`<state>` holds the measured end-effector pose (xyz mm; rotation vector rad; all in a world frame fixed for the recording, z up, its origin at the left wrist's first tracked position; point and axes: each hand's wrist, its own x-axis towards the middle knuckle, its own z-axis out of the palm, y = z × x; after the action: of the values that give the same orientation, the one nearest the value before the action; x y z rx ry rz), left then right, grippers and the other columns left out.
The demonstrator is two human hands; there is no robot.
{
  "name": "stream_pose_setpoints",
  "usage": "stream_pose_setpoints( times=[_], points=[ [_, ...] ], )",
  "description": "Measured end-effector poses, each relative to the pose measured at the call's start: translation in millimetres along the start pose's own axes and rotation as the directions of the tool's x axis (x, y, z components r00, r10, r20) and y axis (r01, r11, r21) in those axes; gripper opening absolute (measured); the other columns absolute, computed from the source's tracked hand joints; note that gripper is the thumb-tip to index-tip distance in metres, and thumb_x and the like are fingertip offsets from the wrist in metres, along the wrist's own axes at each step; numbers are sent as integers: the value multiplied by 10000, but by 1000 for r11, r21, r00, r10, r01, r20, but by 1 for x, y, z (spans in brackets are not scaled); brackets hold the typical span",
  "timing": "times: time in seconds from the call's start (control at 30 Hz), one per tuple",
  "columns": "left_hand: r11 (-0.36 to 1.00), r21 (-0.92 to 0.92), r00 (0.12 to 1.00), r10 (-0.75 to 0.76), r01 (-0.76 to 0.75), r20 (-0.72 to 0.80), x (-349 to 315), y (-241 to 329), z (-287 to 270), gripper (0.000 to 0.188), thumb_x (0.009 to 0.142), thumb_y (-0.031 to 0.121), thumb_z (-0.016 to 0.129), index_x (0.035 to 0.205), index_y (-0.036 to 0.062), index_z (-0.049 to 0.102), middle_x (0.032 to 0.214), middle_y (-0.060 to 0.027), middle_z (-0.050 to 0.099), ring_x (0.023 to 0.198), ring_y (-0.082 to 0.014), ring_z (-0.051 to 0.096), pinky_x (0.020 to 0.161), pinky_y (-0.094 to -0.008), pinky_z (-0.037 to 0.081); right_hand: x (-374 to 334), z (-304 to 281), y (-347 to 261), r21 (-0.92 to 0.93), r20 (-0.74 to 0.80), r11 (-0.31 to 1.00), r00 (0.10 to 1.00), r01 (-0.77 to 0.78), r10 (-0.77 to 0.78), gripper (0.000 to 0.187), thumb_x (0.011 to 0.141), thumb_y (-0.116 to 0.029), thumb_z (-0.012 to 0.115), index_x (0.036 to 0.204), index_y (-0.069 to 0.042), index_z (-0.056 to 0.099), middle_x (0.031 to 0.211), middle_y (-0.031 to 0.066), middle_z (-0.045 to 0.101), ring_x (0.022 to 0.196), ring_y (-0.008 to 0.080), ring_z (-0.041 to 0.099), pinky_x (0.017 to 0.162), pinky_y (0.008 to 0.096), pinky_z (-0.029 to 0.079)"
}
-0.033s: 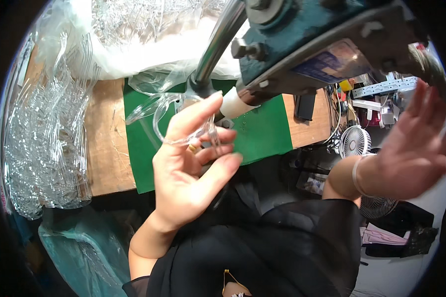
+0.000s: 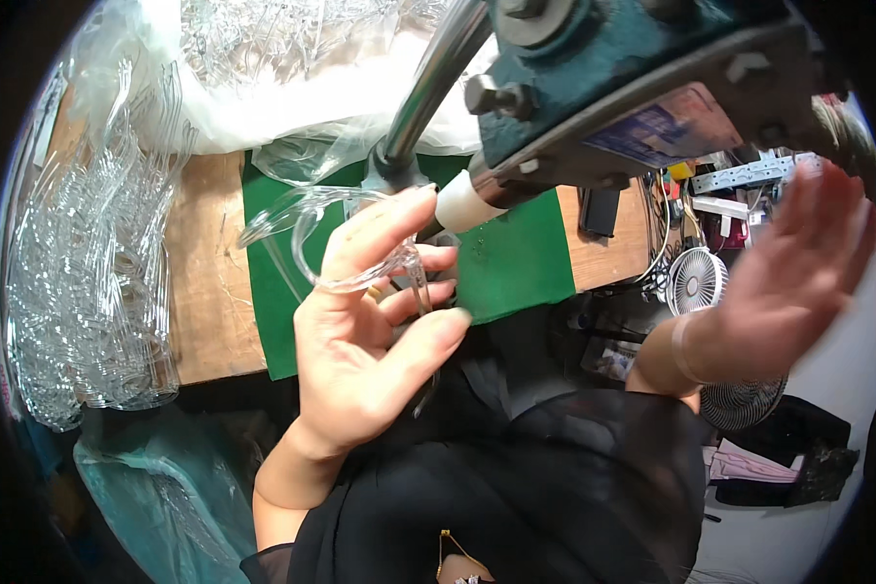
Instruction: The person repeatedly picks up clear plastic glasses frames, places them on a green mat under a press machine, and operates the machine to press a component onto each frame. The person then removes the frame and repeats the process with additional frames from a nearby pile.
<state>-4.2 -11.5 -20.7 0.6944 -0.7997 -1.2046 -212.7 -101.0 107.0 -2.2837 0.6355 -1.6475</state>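
Wooden bench [image 2: 204, 292] with a green mat [image 2: 516, 263]. Head view: left hand [image 2: 360, 350] pinches a clear plastic hook piece [image 2: 331, 243] just left of the press lever [image 2: 433, 83]. It looks light, stiff, slippery and brittle, best held by its stem. Right hand [image 2: 788, 273] hangs spread, holding nothing.

You have one view only, from the camera on your head, tipped steeply down over your chest and forearms. It sits very close: the teal machine [image 2: 633, 78] fills the upper right, and the bench [image 2: 209, 292] with its green mat [image 2: 516, 263] bends along the upper left. The fisheye rim darkens every corner.
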Motion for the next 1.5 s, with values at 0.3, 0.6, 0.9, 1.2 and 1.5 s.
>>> stream_pose_setpoints(
  times=[0.3, 0.6, 0.9, 1.2, 1.5],
  points=[
    [957, -273, 972, -150, 97, -180, -4, -2, -8, 391, 815, 29, 515, 1170, -20, 358, 1199, -199, 428, 958, -199, 539, 855, -287, 410, -185, 67, 123, -371, 350, 720, 629, -587, 694, 93, 747, -86, 607, 763, -1, 574, 704, 83, 547, 632, 170, 541, 588, 263, 442],
    [972, -231, 989, -78, 47, -129, -4, 2, -18, 400, 750, -14, 531, 1120, 63, 399, 1265, -229, 351, 1071, -309, 475, 866, -387, 423, -205, 75, 127, -420, 300, 746, 697, -516, 651, 78, 742, -89, 612, 749, -14, 593, 682, 71, 535, 609, 170, 515, 562, 272, 419],
    [959, -257, 983, -149, 117, -109, -9, -1, -28, 304, 890, 307, 417, 1033, 39, 426, 981, -194, 575, 872, -253, 574, 828, -368, 437, -211, 84, 124, -469, 224, 746, 754, -472, 617, 86, 749, -104, 606, 724, -27, 576, 678, 59, 533, 634, 190, 505, 574, 304, 400],
    [964, 256, 996, -87, 77, 28, -21, -12, -12, 531, 739, -38, 596, 1223, -56, 379, 997, -116, 575, 858, -134, 580, 764, -225, 439, -156, 67, 87, -123, 321, 600, 541, -790, 778, 97, 814, -88, 561, 805, 4, 532, 718, 6, 520, 665, 64, 460, 619, 217, 402],
    [935, 352, 999, -41, 37, 5, -29, -12, -9, 540, 696, -8, 662, 1194, -23, 453, 886, -65, 610, 750, -68, 556, 692, -205, 458, -99, 97, 15, 213, 639, 805, 702, -554, 313, 112, 711, 7, 631, 757, -24, 534, 735, 59, 549, 665, 195, 522, 597, 268, 421]
  ],
)
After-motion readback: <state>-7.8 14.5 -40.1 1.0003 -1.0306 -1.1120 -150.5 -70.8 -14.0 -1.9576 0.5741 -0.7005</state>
